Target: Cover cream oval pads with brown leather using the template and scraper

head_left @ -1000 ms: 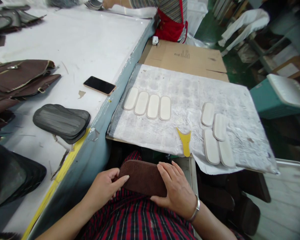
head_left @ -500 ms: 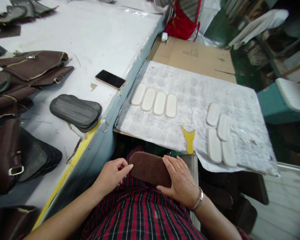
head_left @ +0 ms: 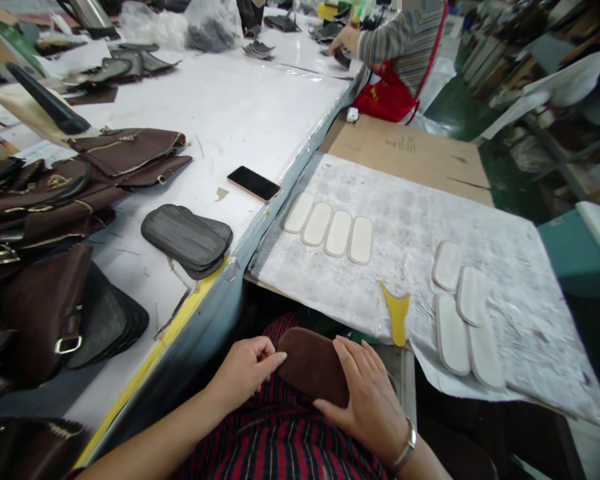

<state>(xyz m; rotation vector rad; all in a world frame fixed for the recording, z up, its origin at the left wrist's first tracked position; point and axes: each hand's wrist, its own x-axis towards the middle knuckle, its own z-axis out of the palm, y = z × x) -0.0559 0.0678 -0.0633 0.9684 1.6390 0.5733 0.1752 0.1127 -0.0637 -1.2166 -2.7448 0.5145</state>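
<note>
A dark brown oval leather piece [head_left: 313, 367] lies over my lap, between both hands. My left hand [head_left: 255, 367] pinches its left end between thumb and curled fingers. Across its right end my right hand [head_left: 363, 393] is laid, fingers on the top edge and thumb on the lower edge, gripping it. On the board ahead, a row of several white oval pieces [head_left: 335, 233] lies at the left, and another group of white ovals [head_left: 453, 333] at the right, some overlapping. A yellow forked tool [head_left: 397, 313] rests at the board's near edge.
On the white table [head_left: 230, 107] at left are a phone [head_left: 254, 183], stacked grey ovals [head_left: 187, 240] and brown leather bags [head_left: 130, 153]. A flattened cardboard [head_left: 405, 150] lies beyond the board. A co-worker's striped sleeve [head_left: 387, 47] shows at the far end. A teal bin [head_left: 575, 250] stands right.
The view has tilted up, so the scene sits lower and further right and more of the far table shows. Both hands keep their hold on the brown piece.
</note>
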